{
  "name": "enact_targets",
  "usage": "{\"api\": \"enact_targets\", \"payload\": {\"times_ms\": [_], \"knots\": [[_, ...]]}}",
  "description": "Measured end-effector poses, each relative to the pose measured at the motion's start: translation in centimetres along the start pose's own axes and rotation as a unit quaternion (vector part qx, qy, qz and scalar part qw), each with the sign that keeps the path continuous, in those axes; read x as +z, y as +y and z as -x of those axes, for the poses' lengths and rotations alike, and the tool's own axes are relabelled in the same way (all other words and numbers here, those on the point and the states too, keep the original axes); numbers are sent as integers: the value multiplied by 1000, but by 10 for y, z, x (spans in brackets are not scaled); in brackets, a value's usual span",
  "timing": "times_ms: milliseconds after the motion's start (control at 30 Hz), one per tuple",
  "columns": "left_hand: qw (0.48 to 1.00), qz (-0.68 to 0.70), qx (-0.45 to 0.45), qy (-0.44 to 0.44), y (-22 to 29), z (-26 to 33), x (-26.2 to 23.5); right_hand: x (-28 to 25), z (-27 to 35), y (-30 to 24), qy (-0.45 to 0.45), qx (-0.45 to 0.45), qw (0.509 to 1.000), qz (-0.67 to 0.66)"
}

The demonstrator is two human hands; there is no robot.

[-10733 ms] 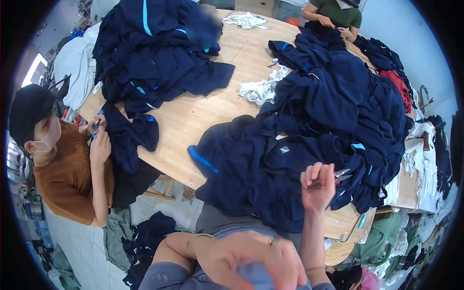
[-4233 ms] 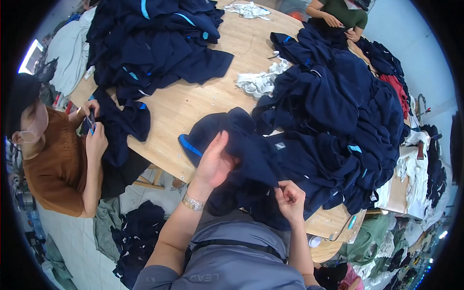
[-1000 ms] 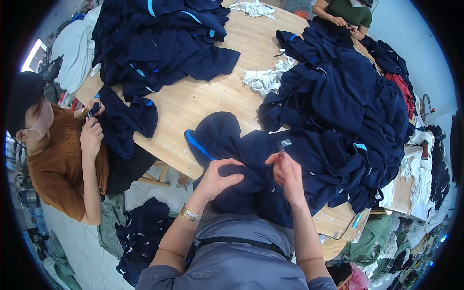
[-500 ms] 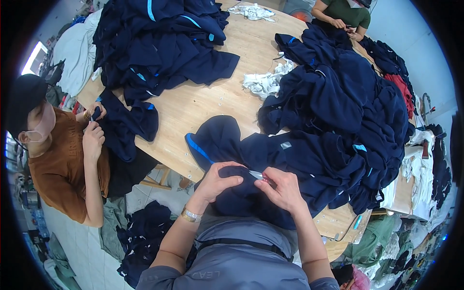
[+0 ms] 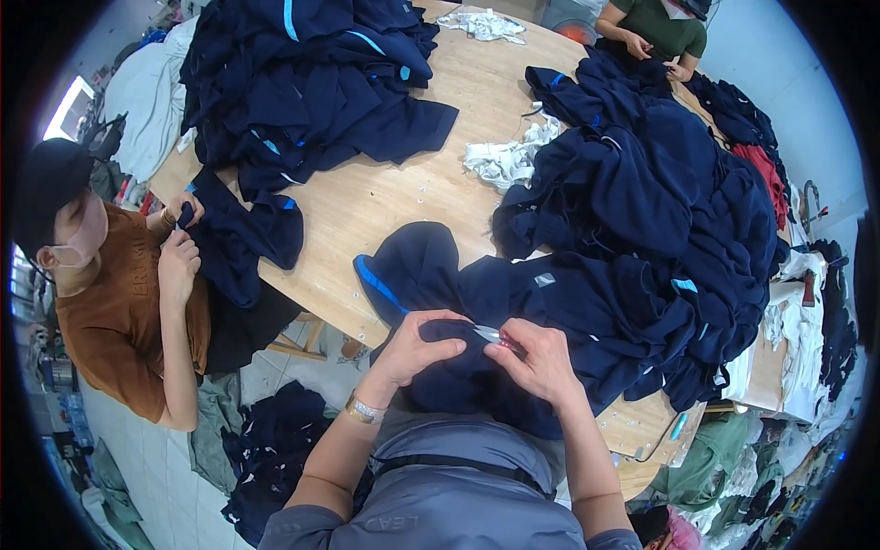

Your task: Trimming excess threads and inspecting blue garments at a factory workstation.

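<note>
My left hand (image 5: 412,348) is closed on the edge of a navy blue garment (image 5: 417,266), its thumb lying over the cloth. The garment hangs over the near edge of the table, and a bright blue strip (image 5: 380,284) shows on its left part. In my right hand (image 5: 536,357) is a small pair of thread snips (image 5: 488,335), gripped between thumb and fingers. Its silver blades point left, at the cloth edge beside my left fingers. The handle is mostly hidden in my palm.
A wooden table (image 5: 348,215) carries a navy garment pile (image 5: 312,101) at far left and another (image 5: 642,202) at right. White scraps (image 5: 504,160) lie between them. One person (image 5: 128,312) works at left, another (image 5: 660,37) at far right. A turquoise-handled tool (image 5: 678,426) lies near right.
</note>
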State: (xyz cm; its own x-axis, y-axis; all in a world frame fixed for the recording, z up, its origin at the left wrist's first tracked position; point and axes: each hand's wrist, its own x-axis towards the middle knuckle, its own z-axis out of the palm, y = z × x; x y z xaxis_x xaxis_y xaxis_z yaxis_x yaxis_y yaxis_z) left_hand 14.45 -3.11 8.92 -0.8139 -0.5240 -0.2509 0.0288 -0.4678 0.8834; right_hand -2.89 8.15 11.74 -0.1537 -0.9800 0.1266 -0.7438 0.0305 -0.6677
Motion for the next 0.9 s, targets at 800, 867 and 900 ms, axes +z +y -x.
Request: {"api": "enact_targets", "payload": {"times_ms": [800,867,900], "knots": [[998,-52,25,4,0,-2,4,-6,-2,-3,-3,5,1000,-2],[996,-76,39,8,1,-2,4,-6,-3,-2,5,-23,1000,13],[992,-114,56,13,2,-2,4,-6,-3,-2,5,-22,1000,13]]}}
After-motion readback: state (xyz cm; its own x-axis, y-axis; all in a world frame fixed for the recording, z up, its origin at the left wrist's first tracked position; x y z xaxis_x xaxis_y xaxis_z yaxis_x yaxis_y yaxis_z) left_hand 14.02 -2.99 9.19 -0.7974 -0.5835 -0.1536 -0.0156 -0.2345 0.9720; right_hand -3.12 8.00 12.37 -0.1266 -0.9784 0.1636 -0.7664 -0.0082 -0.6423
